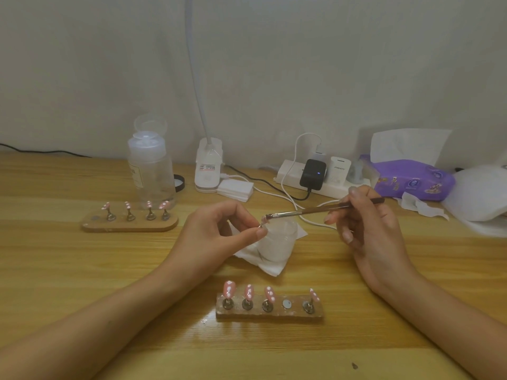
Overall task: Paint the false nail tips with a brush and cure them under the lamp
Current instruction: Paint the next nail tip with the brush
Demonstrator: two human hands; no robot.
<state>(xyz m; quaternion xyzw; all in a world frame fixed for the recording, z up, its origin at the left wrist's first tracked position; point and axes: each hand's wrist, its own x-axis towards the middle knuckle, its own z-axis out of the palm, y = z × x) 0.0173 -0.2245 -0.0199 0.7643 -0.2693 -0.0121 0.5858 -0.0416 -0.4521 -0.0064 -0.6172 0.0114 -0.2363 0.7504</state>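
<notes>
The person's left hand [219,231] is raised over the middle of the wooden table [82,264], its thumb and forefinger pinching a small nail tip [264,220] on a metal holder, the other fingers curled behind. The right hand [367,226] grips a thin brush [315,211] like a pen, fingers curled round the handle, and the dark bristle end touches the held nail tip. Right behind and below that tip stands a cloudy glass cup [278,242] on a sheet of white paper towel [267,266].

Near the person, between the two forearms, lies a wooden block [290,314] carrying four pink tips [229,288] with white dots, each upright on its own holder; one round metal disc [287,303] between the third and the last holder is bare. Further back on the left, a rounded wooden stand [131,227] bears another four dotted tips [163,205]. Just behind it stands a clear plastic bottle [151,174] with its flip cap open.

A white lamp [208,171] with a long bent neck sits at the back by the wall, beside a stack of white pads [236,189]. To the right are a power strip [288,175] with chargers plugged in and a purple tissue pack [411,181]
</notes>
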